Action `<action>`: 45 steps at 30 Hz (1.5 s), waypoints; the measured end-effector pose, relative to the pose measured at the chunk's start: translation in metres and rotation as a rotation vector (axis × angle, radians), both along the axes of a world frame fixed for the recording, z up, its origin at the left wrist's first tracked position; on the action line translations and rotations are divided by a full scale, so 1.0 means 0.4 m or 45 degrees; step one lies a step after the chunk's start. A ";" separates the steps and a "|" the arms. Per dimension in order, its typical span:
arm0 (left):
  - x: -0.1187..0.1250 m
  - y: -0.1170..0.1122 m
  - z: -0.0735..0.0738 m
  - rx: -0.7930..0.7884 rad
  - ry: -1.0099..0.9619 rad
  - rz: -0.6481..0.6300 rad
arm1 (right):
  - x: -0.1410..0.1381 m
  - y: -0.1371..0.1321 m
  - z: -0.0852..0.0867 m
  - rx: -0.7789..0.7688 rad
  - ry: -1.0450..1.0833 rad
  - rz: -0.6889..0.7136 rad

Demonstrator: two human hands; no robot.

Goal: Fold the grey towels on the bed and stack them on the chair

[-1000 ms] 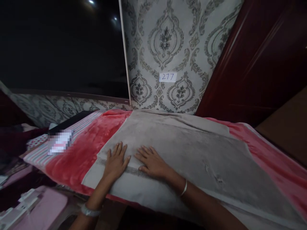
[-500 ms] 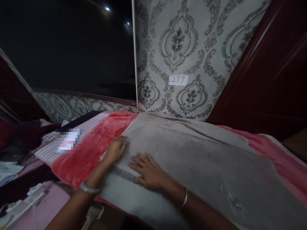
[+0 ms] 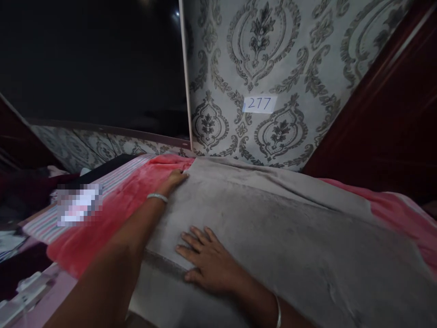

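Note:
A large grey plush cloth (image 3: 259,228) lies spread in layers over a red plush blanket (image 3: 112,209) with a striped border. My left hand (image 3: 176,178) is at the cloth's far left corner, its fingers bent and closed on the edge, partly hidden by the hand itself. Flat on the cloth nearer to me rests my right hand (image 3: 208,262), palm down with fingers spread. A fold edge runs below the right hand, and a loose, wrinkled layer stretches along the far side.
Behind the cloth stands a patterned wall with a paper label (image 3: 260,104) reading 277. A large dark screen (image 3: 95,64) is at the left, dark red panels at both sides. A blurred-out bright item (image 3: 79,206) lies on the striped border; white power strips (image 3: 29,291) are at lower left.
My left hand has moved away from me along the cloth's left edge to the far corner. My right hand stays flat in nearly the same place. The view has shifted slightly.

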State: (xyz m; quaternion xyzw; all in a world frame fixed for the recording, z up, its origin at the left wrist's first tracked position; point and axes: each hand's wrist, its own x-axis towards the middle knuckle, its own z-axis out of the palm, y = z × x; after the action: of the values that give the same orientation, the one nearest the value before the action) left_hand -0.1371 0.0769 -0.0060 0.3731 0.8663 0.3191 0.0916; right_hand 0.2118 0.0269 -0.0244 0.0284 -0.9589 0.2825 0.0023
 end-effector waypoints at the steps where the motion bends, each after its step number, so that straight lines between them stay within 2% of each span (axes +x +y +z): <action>1: -0.006 0.009 -0.007 0.002 0.019 0.003 | 0.000 0.000 -0.001 -0.007 0.001 -0.002; 4: -0.015 0.024 -0.023 0.032 0.119 0.010 | 0.002 0.001 -0.003 -0.021 0.004 -0.006; 9: -0.025 0.045 -0.027 0.061 0.281 0.052 | 0.006 0.001 0.003 -0.077 -0.005 -0.008; 14: -0.025 0.069 -0.044 -0.077 0.321 0.083 | 0.006 0.001 0.008 -0.097 -0.036 -0.017; 19: -0.008 0.067 -0.054 -0.155 0.344 0.081 | 0.004 0.002 0.009 -0.087 -0.043 -0.018; 23: 0.006 0.061 -0.038 -0.216 0.386 0.075 | 0.003 0.002 0.006 -0.054 -0.027 -0.021; 29: 0.029 0.033 0.023 -0.268 0.376 -0.001 | 0.002 0.001 0.004 -0.014 -0.007 -0.020; 30: 0.044 0.019 0.029 -0.252 0.403 -0.038 | 0.002 0.001 0.003 -0.008 -0.004 -0.018; 32: 0.088 -0.015 0.028 -0.197 0.512 -0.225 | 0.001 0.000 -0.001 0.014 0.011 -0.018; 34: 0.136 -0.055 0.008 -0.188 0.628 -0.482 | -0.001 -0.001 -0.006 0.040 0.028 -0.017; 36: 0.175 -0.089 -0.022 -0.285 0.657 -0.619 | -0.002 -0.001 -0.008 0.053 0.037 -0.023; 40: 0.195 -0.117 -0.061 -0.477 0.592 -0.565 | 0.000 -0.002 0.000 0.061 0.027 -0.031; 42: 0.186 -0.115 -0.059 -0.487 0.608 -0.564 | 0.002 -0.002 0.006 0.065 0.022 -0.031; 45: 0.172 -0.105 -0.034 -0.525 0.568 -0.612 | 0.001 -0.002 0.006 0.065 0.028 -0.027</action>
State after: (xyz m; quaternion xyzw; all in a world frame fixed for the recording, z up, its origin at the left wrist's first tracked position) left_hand -0.0682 0.0349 -0.0195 0.5994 0.7989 0.0187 0.0461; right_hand 0.2124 0.0260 -0.0221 0.0212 -0.9659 0.2577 0.0153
